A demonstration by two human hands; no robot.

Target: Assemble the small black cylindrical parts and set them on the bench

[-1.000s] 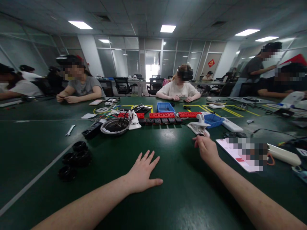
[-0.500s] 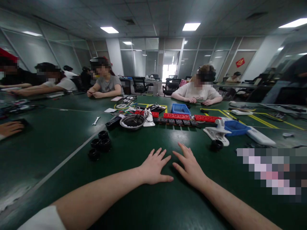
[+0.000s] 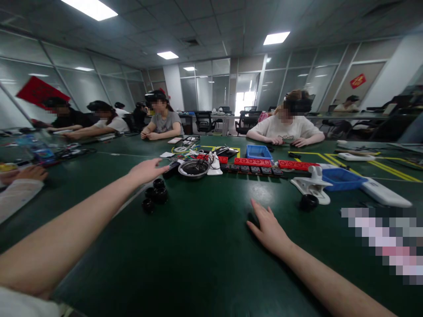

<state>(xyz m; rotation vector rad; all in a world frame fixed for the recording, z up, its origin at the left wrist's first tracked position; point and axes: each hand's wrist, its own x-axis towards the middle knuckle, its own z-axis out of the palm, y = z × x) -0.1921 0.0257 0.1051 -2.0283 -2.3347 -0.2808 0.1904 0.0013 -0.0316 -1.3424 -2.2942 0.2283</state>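
Note:
My left hand [image 3: 148,170] reaches out over the far left part of the table, fingers stretched and nothing visible in them. Its fingertips are close to a black boxy device [image 3: 172,168]; whether they touch cannot be told. Just below that hand stand several small round black pieces [image 3: 160,195], clustered together. The wrench seen earlier is hidden, apparently behind the left hand. My right hand [image 3: 270,231] rests palm down on the green tabletop [image 3: 205,246] with its fingers extended, holding nothing. Another black round piece [image 3: 309,202] lies beyond it, beside a white clamp-like stand [image 3: 313,185].
Across the middle lie a dark metal bowl [image 3: 194,175] with cables, a white stand [image 3: 214,165], red strips [image 3: 251,162] and two blue bins [image 3: 259,152]. A co-worker's hand [image 3: 35,173] is at the left edge. Two people sit opposite.
My left hand has lifted from beside the right hand and moved forward and left, past the black pieces. The right hand stays on the table. The view has shifted left and up.

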